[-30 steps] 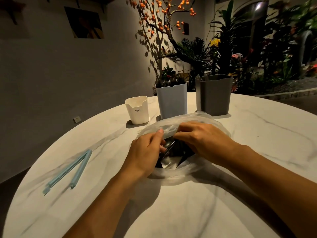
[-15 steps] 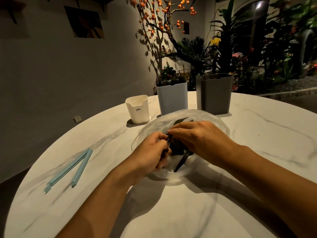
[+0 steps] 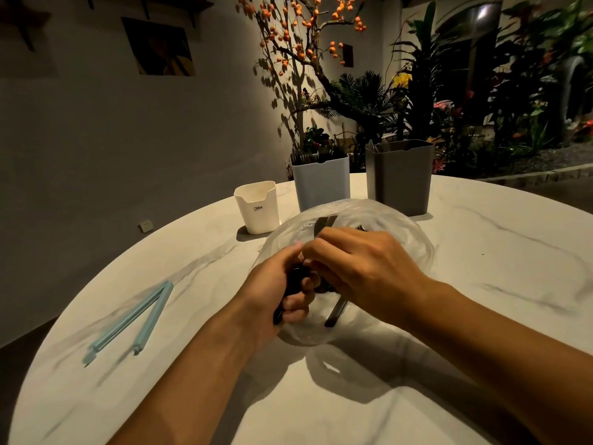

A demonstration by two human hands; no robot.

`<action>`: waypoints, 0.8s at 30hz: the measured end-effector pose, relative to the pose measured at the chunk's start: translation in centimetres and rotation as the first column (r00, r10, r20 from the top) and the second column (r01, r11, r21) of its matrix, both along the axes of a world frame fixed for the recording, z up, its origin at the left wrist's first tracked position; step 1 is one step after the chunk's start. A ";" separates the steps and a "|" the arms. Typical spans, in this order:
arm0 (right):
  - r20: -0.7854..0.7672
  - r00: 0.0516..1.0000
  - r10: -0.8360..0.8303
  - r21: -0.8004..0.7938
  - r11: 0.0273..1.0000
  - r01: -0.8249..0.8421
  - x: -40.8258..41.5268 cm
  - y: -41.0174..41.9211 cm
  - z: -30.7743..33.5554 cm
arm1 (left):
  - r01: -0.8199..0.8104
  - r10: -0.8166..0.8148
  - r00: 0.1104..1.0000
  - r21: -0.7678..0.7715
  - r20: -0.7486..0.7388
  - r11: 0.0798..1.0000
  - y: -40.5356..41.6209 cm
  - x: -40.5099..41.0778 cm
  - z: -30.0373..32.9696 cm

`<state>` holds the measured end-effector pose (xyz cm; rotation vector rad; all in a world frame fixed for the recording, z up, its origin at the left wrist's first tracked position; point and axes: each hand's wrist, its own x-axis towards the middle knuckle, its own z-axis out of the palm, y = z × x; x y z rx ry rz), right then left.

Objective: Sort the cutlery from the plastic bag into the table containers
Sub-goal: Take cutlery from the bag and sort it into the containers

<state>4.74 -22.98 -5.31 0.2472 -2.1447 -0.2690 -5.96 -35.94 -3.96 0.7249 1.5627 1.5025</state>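
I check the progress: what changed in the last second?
The left hand closed round dark cutlery in the bag and now grips it. The right hand stayed over the bag's mouth. The three containers and the blue clip did not move.

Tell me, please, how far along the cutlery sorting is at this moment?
Partly done: the blue container and grey container already hold utensils. In hand: the left hand grips dark cutlery inside the plastic bag, the right hand reaching in beside it. Left: another dark piece remains bagged; the white container looks unused.
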 end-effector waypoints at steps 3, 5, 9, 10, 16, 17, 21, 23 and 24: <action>0.008 0.998 0.061 0.037 0.997 -0.061 0.1 -0.5 -0.1 | -0.016 0.016 1.000 -0.011 -0.005 1.000 -0.2 0.2 0.1; 0.035 0.994 0.101 0.060 0.993 -0.103 -0.1 -1.0 -0.1 | 0.011 -0.011 1.000 -0.001 -0.030 1.000 -0.4 0.3 0.0; 0.082 0.992 0.098 0.067 0.992 -0.104 -0.6 -1.3 0.1 | -0.001 -0.003 0.995 -0.041 -0.097 0.999 -0.7 -0.2 -0.2; 0.102 0.990 0.098 0.048 0.993 -0.103 -0.6 -1.2 0.1 | -0.003 -0.004 0.993 -0.057 -0.119 0.998 -0.7 -0.1 -0.2; 0.134 0.980 0.145 -0.294 0.951 -0.101 -0.1 -1.2 -0.2 | 0.020 -0.024 0.991 -0.037 -0.134 0.999 -0.3 -0.6 -0.3; 0.091 0.989 0.119 -0.327 0.942 -0.083 -0.1 -1.0 -0.3 | 0.048 -0.053 0.990 -0.040 -0.131 0.998 -0.2 -0.8 -0.3; -0.040 0.998 -0.055 -0.555 0.831 0.024 0.0 1.1 0.1 | 0.277 -0.281 0.959 -0.066 -0.048 0.958 -0.4 -1.0 -0.4; -0.022 0.994 -0.108 -0.732 0.679 0.057 0.5 2.4 0.3 | 0.415 -0.425 0.902 -0.119 -0.077 0.902 -0.9 -1.0 -0.1; -0.017 0.994 -0.108 -0.804 0.592 0.051 0.6 3.0 0.4 | 0.458 -0.471 0.877 -0.132 -0.095 0.879 -1.1 -0.9 0.2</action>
